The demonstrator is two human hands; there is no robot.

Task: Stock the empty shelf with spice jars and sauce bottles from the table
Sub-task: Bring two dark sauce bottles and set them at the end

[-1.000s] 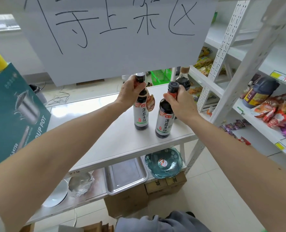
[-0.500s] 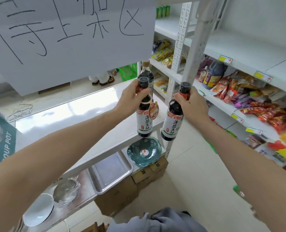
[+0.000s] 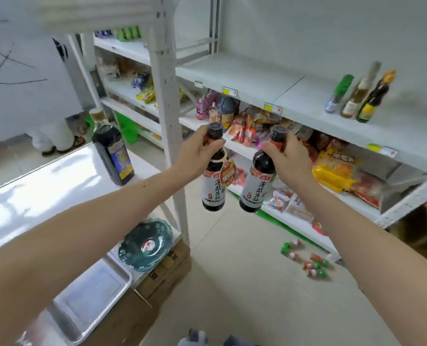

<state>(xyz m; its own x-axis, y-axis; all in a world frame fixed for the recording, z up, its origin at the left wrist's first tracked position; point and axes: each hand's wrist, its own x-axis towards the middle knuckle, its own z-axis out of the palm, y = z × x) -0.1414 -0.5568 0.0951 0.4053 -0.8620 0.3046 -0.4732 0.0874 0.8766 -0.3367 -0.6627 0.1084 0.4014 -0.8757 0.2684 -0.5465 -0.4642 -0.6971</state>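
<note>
Both soy sauce bottles are off the counter [image 3: 57,186] now. A second ago they stood on it with my hands on their necks; half a second ago they were lifted at its edge; now they hang in the air past the counter's end, in front of the shelving, and my view has swung right toward it.

My left hand [image 3: 195,152] is curled round the neck of the left bottle [image 3: 213,181], the one with the round promo tag. My right hand [image 3: 288,156] is wrapped round the neck of the right bottle [image 3: 257,186], which tilts slightly with its base swinging left. Both hang clear of everything, close side by side but not touching.

The mostly bare shelf [image 3: 257,81] sits up and right of the bottles, well apart from them. Three bottles [image 3: 357,96] already stand at its right end. The tier below is packed with snack bags [image 3: 332,166].

One tall dark bottle [image 3: 112,153] remains on the counter near its far end. Some small jars [image 3: 307,260] lie on the floor by the shelf base.

My read: pickup done, carry underway, placing not yet started. Next needs a raise up and right onto the bare shelf, keeping the bottles from knocking together. Neck grips leave the bases free to swing.
</note>
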